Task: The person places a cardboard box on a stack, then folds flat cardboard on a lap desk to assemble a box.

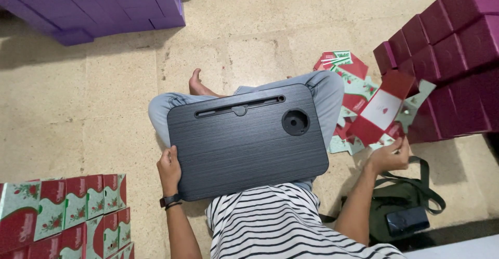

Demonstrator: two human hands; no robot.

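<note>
A speckled stone floor [104, 108] was seen below. The left hand [169, 169] was curled on the edge of a dark lap desk [244, 139]. The right hand [389, 156] pinched a flat red-and-white carton blank [382, 108]; beyond its fingers [401, 143] lay more blanks [349, 72] and maroon boxes [457, 46].

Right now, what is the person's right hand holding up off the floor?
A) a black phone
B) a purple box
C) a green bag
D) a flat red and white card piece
D: the right hand pinches the lower edge of a flat red and white card piece, lifted above the pile of flat cards, while the left hand holds the black lap tray.
</note>
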